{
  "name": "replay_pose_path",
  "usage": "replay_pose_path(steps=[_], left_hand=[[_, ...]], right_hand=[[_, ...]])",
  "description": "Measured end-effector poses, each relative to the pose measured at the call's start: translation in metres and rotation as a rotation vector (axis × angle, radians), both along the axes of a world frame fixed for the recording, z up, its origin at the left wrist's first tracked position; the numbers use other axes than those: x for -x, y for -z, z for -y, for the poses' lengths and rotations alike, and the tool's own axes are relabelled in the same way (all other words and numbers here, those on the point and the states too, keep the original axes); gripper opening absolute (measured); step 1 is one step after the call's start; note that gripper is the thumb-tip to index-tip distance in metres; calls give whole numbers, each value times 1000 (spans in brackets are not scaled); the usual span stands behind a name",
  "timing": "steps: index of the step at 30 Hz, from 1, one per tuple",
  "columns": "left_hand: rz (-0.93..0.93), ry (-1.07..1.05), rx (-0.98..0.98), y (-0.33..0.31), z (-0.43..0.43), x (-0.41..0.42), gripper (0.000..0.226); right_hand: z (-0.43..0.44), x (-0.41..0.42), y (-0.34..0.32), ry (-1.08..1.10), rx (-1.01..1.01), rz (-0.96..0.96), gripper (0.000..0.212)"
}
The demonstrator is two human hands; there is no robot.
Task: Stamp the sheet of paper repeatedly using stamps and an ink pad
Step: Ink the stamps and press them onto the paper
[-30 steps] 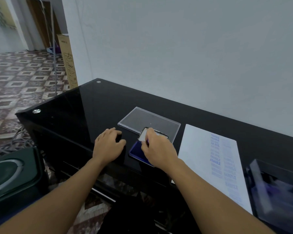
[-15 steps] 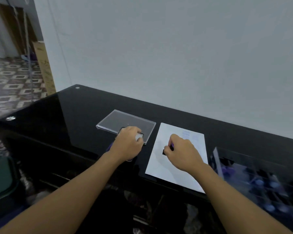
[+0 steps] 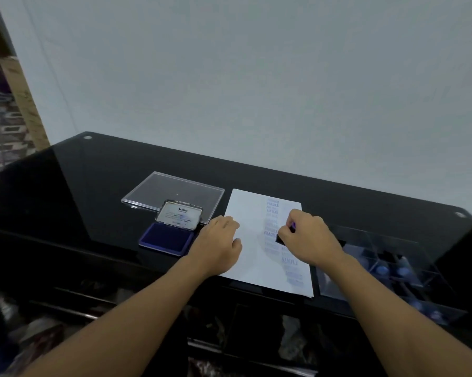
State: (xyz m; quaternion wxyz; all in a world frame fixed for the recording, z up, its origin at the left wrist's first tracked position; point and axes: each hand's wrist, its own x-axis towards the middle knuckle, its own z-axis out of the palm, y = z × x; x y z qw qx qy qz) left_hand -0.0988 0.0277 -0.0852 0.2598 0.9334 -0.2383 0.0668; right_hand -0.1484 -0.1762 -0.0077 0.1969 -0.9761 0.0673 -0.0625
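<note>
The right hand (image 3: 308, 239) pinches a dark stamp (image 3: 280, 238) between curled fingers and thumb, low over the sheet of paper (image 3: 247, 257), at a column of blue imprints. The left hand (image 3: 218, 244) rests with fingers loosely spread on the sheet's left edge. Just left of it the ink pad (image 3: 165, 238) lies open, lid tilted up. Behind lies a clear plastic lid (image 3: 172, 190); a clear compartment box (image 3: 392, 268) stands right of the sheet, all on the black desk (image 3: 93, 180).
</note>
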Motion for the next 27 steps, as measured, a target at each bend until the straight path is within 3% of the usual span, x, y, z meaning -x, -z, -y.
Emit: replay_pose_path(steps=[13,27], left_hand=[[20,-5,-17,24,1,-2,45],[21,-10,-13,25,-1,-1,45]], right_hand=[[-6,-20,22,-65,45,-201,19],[-13,-28,24,-99,121,-247,18]])
